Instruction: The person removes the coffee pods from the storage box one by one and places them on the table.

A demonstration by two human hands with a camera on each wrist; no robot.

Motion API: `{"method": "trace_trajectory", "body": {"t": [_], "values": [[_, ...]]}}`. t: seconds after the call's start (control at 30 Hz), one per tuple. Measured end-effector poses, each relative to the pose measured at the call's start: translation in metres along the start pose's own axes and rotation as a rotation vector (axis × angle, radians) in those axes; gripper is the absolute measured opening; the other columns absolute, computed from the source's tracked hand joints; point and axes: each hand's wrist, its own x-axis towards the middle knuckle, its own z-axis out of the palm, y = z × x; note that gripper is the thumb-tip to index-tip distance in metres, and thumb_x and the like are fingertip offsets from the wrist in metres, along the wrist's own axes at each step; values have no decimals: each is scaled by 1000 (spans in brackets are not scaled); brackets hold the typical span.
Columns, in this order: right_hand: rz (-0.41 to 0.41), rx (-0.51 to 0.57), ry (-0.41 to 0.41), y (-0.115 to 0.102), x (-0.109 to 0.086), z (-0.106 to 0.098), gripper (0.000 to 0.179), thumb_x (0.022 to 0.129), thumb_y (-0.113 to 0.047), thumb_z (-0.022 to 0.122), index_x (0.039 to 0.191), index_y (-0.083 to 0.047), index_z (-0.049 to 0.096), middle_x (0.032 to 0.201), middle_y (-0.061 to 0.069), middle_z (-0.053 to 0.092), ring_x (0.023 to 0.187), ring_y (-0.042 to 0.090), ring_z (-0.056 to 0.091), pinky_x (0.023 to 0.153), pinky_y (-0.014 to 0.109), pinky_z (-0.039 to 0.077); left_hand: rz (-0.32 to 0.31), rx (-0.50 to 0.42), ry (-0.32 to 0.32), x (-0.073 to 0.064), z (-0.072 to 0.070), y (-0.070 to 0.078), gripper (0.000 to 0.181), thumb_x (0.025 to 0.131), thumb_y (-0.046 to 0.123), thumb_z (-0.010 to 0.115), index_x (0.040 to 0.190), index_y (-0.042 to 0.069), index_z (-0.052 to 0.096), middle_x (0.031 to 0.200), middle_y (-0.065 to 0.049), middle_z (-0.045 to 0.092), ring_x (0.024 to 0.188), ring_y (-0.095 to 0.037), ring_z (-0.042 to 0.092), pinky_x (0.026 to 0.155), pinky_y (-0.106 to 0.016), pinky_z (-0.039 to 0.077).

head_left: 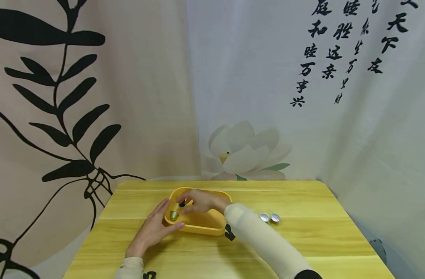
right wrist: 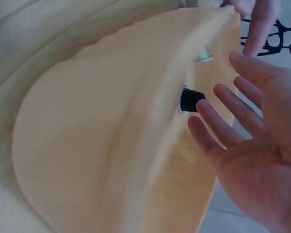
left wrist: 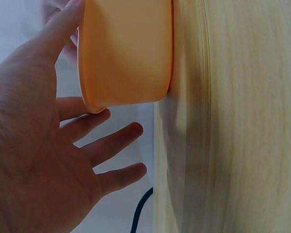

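A yellow plastic bin (head_left: 205, 229) stands on the table, holding a black coffee capsule (right wrist: 190, 100) and a gold-green coffee capsule (head_left: 174, 216). My right hand (head_left: 202, 201) reaches over the bin, its fingers spread and loosely bent beside the black capsule. One fingertip overlaps that capsule in the right wrist view; whether it touches cannot be told. At the bin's left end, my left hand (head_left: 156, 224) rests against the rim with thumb and fingers spread around the corner. Its lower fingers (left wrist: 116, 141) extend free past the bin wall in the left wrist view.
Silver-topped capsules (head_left: 264, 217) lie in a row on the wooden table (head_left: 303, 240), right of the bin; my right forearm partly hides the row. Behind the table hangs a printed cloth (head_left: 156, 97) with dark leaves, a pale flower and writing.
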Motion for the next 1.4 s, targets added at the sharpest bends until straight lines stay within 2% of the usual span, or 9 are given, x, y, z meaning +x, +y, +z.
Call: {"method": "trace_trajectory", "body": {"t": [0.13,0.27,0.63,0.9,1.4], "values": [[-15,8,-15,0,5,6,49,112,-17,73,157,-1,63,158,18,69,139,39,72,119,47,62,-10,1,-7,1,2,0,115,99,66,80,181,6,23,190,-20,18,170,-56,29,130,-82,35],[-1,9,-34,-1,9,9,49,112,-17,73,158,-1,63,158,18,69,139,37,72,121,45,61,-13,7,-7,1,3,0,115,100,65,80,180,6,23,190,-20,17,171,-56,28,130,-82,35],[-41,-54,-66,1,23,12,38,112,-15,73,147,0,72,149,16,76,132,28,78,113,25,62,-19,8,-10,-2,1,1,117,99,67,80,180,5,23,191,-19,15,171,-55,27,131,-80,35],[-24,-84,-38,-5,30,17,26,110,-14,75,134,-4,80,134,9,84,119,13,80,102,14,60,-9,0,-7,-1,1,0,117,100,65,80,181,5,21,191,-20,14,172,-55,25,133,-79,33],[77,-96,73,-5,34,27,12,108,-18,79,112,-12,89,109,-2,89,89,-5,73,81,8,57,-18,-12,-10,0,1,-1,118,99,66,81,180,4,21,191,-19,15,172,-53,26,133,-77,36]]}}
